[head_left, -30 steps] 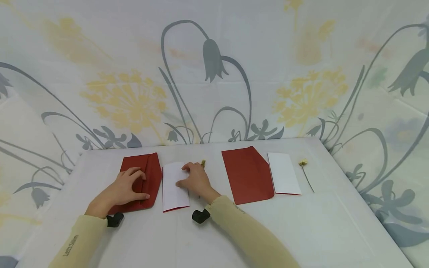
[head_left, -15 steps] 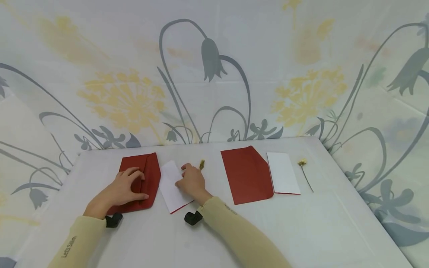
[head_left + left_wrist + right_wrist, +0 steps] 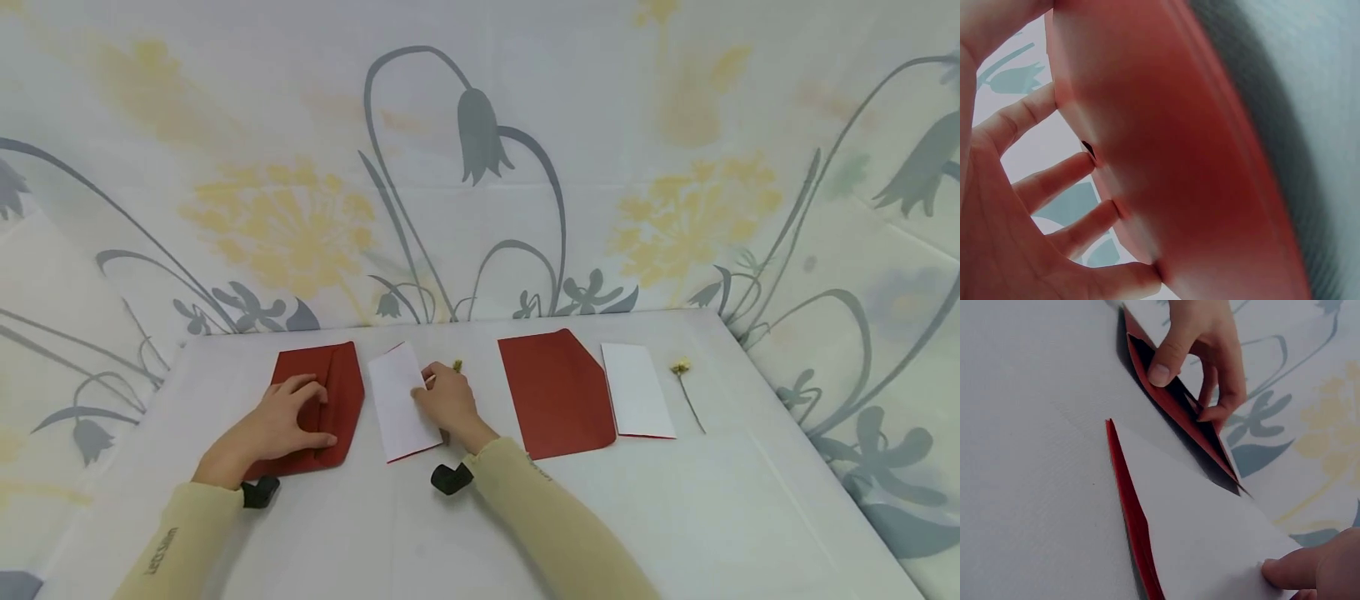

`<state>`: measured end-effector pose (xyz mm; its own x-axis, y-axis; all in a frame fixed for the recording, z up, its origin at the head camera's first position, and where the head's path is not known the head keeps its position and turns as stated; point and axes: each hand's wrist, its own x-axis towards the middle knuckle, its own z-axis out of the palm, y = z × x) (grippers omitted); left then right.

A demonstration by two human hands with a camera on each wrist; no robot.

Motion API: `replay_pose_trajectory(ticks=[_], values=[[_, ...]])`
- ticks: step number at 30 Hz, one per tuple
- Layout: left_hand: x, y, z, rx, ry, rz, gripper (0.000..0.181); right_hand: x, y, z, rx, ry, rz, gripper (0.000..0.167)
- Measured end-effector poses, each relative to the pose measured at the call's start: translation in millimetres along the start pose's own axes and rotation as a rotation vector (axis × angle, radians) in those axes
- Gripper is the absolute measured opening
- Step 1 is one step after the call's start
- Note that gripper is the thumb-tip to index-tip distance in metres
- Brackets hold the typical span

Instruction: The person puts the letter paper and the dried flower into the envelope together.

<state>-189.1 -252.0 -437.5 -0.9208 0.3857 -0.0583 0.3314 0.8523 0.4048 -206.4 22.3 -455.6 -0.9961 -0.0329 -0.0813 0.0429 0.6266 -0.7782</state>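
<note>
While hands (image 3: 281,421) (image 3: 450,404) grip red envelope (image 3: 347,400) and white card (image 3: 399,404) edges | table (image 3: 367,442) shows between

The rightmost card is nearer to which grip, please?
Right. The right grip pinches another card, left of the rightmost card; the left grip, farther left, holds a red envelope.

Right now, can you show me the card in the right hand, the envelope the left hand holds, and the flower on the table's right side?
White card (image 3: 402,400): head view, middle of its white face.
Red envelope (image 3: 346,402): head view, on its flap.
Flower (image 3: 680,367): head view, on its yellow bloom.
</note>
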Motion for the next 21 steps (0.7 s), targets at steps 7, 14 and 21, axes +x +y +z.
replay_pose_trajectory(ticks=[7, 14, 21], values=[[3.3, -1.7, -0.7, 0.005, 0.0, 0.01, 0.055, 5.5, 8, -3, 0.104, 0.031, 0.034, 0.021], [4.2, -0.1, 0.5, 0.008, -0.001, 0.009, 0.056, 3.7, 14, -6, 0.189, 0.007, 0.078, 0.03], [1.2, -1.5, 0.7, 0.015, 0.004, -0.01, 0.056, 5.1, 16, -6, 0.207, 0.001, 0.013, 0.033]])
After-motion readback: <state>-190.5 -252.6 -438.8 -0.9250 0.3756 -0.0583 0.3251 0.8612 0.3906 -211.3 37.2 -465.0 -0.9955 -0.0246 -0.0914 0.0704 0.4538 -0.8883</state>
